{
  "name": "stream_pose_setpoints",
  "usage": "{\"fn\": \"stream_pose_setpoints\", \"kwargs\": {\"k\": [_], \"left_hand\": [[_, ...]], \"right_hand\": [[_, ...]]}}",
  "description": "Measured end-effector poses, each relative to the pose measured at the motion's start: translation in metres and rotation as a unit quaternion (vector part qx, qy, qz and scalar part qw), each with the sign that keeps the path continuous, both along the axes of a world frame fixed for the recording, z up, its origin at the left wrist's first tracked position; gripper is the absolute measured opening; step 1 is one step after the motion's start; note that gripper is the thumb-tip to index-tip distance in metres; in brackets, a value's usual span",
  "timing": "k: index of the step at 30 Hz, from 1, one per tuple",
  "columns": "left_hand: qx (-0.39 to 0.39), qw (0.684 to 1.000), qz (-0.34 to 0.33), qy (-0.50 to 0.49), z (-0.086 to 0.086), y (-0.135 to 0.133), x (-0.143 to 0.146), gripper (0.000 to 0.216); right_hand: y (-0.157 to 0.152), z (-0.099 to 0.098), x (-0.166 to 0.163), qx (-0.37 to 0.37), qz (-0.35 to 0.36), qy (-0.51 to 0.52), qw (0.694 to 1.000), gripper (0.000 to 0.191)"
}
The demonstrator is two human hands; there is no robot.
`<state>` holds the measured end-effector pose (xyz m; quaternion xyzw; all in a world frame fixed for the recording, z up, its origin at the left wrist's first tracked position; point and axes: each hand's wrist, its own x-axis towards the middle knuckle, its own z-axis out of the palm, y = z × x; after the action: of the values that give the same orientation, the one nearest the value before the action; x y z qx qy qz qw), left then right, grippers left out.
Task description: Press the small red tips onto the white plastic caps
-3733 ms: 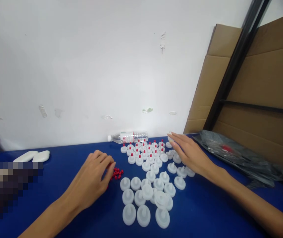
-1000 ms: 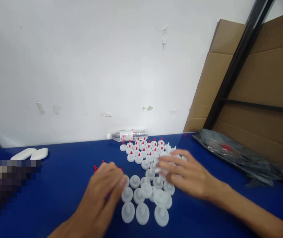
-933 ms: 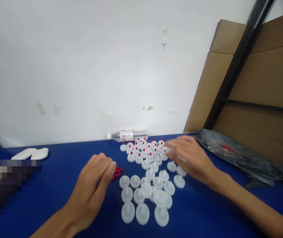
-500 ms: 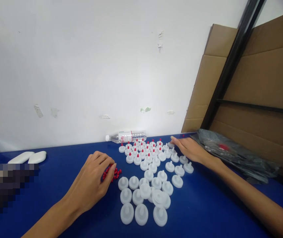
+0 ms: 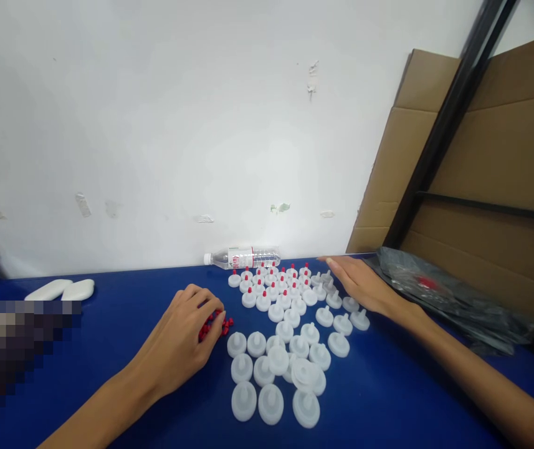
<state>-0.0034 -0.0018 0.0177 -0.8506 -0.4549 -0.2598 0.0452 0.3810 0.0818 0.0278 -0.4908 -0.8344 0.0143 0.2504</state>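
Observation:
My left hand (image 5: 180, 340) rests on the blue table with its fingers curled round a small heap of red caps (image 5: 226, 325). Its thumb and index finger come close together over red caps, and the other fingertips are hidden. My right hand (image 5: 360, 280) lies at the back right, fingers stretched out flat beside the rearmost white round lids with spouts (image 5: 333, 299); nothing shows in it. Several lids at the back carry a red cap on the spout (image 5: 264, 301). The nearer lids (image 5: 271, 404) have bare spouts, and a few of these overlap.
A clear labelled bottle (image 5: 242, 257) lies against the white wall. Two white oval objects (image 5: 78, 290) are at the left, near a pixelated area. Grey plastic bags (image 5: 453, 299) lie at the right, below cardboard (image 5: 495, 149) and a black metal frame (image 5: 435, 149).
The view has turned slightly left. My right hand's fingers reach a little further left and lie straighter by the back lids. My left hand stays at the red caps.

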Motion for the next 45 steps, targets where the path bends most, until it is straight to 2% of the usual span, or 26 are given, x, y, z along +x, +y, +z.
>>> {"fn": "stream_pose_setpoints", "kwargs": {"k": [5, 13, 17, 20, 24, 27, 29, 31, 35, 37, 40, 42, 45], "left_hand": [[-0.017, 1.0, 0.004, 0.016, -0.003, 0.002, 0.0, 0.024], [-0.021, 0.999, 0.014, 0.039, -0.007, 0.005, -0.001, 0.021], [-0.028, 0.999, 0.019, 0.038, -0.007, 0.004, 0.0, 0.022], [-0.034, 0.999, 0.026, 0.024, -0.004, 0.003, 0.001, 0.026], [-0.022, 0.999, 0.028, -0.016, 0.002, -0.003, 0.005, 0.029], [-0.001, 1.0, -0.007, -0.027, 0.005, -0.015, 0.014, 0.022], [0.021, 0.998, -0.051, -0.018, 0.006, -0.026, 0.024, 0.015], [0.047, 0.993, -0.107, 0.0, 0.005, -0.036, 0.034, 0.017], [0.073, 0.981, -0.172, 0.056, 0.0, -0.046, 0.049, 0.008], [0.079, 0.979, -0.177, 0.07, -0.002, -0.046, 0.05, 0.018], [0.047, 0.979, -0.193, 0.041, 0.0, -0.045, 0.049, 0.026], [-0.014, 0.979, -0.205, -0.002, 0.005, -0.045, 0.046, 0.025], [-0.081, 0.98, -0.164, -0.074, 0.015, -0.04, 0.034, 0.031]], "right_hand": [[-0.017, 0.007, -0.018, 0.008, 0.073, -0.018, 0.997, 0.055], [-0.024, 0.001, -0.028, 0.014, 0.139, -0.056, 0.989, 0.05], [-0.024, 0.008, -0.022, 0.052, 0.149, -0.044, 0.987, 0.043], [-0.03, 0.016, -0.021, 0.096, 0.154, -0.019, 0.983, 0.031], [-0.05, 0.016, -0.038, 0.138, 0.193, -0.005, 0.971, 0.021], [-0.07, 0.011, -0.061, 0.148, 0.263, -0.019, 0.953, 0.018], [-0.084, 0.009, -0.075, 0.15, 0.31, -0.013, 0.939, 0.016], [-0.096, 0.008, -0.085, 0.15, 0.354, 0.0, 0.923, 0.016], [-0.108, 0.008, -0.093, 0.166, 0.378, 0.002, 0.911, 0.017], [-0.11, 0.008, -0.094, 0.168, 0.383, -0.002, 0.908, 0.016], [-0.109, 0.008, -0.093, 0.173, 0.377, -0.014, 0.91, 0.013], [-0.105, 0.008, -0.089, 0.21, 0.37, -0.033, 0.904, 0.011], [-0.09, 0.01, -0.076, 0.257, 0.338, -0.036, 0.905, 0.018]]}}
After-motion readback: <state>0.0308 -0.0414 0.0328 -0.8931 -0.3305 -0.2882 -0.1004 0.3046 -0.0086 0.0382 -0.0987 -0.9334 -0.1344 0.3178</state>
